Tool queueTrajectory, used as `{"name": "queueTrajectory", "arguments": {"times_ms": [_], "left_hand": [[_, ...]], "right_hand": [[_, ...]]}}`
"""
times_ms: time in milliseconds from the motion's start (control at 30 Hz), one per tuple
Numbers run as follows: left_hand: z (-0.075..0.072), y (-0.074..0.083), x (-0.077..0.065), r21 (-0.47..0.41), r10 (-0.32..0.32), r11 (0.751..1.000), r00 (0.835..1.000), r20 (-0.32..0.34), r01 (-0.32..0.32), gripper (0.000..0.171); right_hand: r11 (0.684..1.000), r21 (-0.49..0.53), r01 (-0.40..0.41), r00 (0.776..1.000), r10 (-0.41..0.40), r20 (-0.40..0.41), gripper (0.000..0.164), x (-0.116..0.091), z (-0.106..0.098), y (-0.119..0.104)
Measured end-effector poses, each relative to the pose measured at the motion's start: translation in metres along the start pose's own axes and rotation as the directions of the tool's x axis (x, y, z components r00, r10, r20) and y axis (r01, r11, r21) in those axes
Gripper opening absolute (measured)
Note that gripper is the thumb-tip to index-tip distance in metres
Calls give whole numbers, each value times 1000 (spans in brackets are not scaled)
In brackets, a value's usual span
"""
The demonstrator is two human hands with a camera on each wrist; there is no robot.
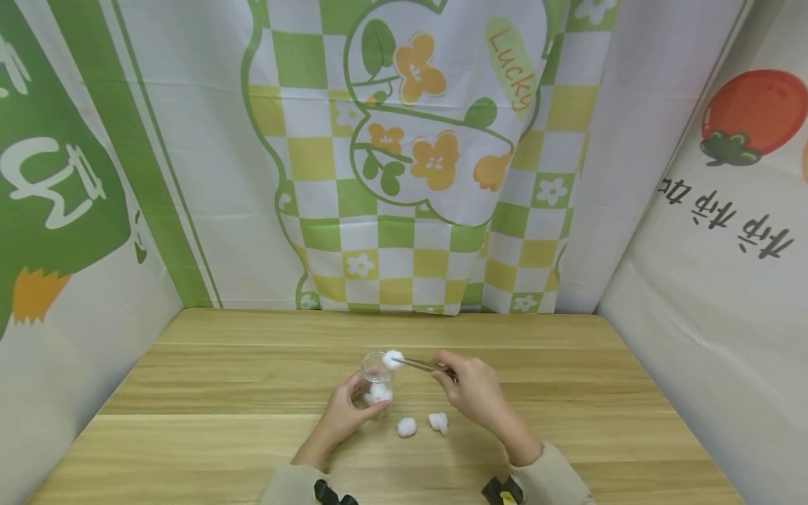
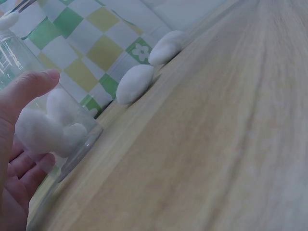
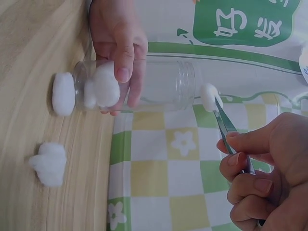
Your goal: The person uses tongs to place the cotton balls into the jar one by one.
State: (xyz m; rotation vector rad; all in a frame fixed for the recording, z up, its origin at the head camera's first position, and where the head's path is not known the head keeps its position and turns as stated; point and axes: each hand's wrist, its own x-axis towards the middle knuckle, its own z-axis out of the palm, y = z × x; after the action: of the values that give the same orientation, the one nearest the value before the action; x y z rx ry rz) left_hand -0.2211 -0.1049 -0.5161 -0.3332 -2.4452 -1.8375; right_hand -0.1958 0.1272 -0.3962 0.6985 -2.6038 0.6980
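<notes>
A clear open-topped jar stands on the table with several cotton balls at its bottom. My left hand holds it low down, with the thumb on one side and fingers round the other. In my right hand is a pair of metal tweezers, pinched between thumb and fingers. One cotton ball is caught in the tweezer tips, just outside and above the jar's mouth. Two loose white pieces lie to the right of the jar: a rounded cotton ball and an uneven cotton ball.
The wooden table runs back to a patterned cloth hanging behind it. Printed cloth walls close in the left and right sides.
</notes>
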Motion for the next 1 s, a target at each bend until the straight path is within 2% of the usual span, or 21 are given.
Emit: {"name": "queueTrajectory", "arguments": {"times_ms": [600,1000], "left_hand": [[0,0,0,1,-6,1000,1000,0,6,59],[0,-1,0,-1,10,1000,1000,16,-10,60]], "right_hand": [[1000,-13,-6,1000,6,-1,10,4,9,-7],[1000,21,-10,998,8,68,13,5,15,-8]]}}
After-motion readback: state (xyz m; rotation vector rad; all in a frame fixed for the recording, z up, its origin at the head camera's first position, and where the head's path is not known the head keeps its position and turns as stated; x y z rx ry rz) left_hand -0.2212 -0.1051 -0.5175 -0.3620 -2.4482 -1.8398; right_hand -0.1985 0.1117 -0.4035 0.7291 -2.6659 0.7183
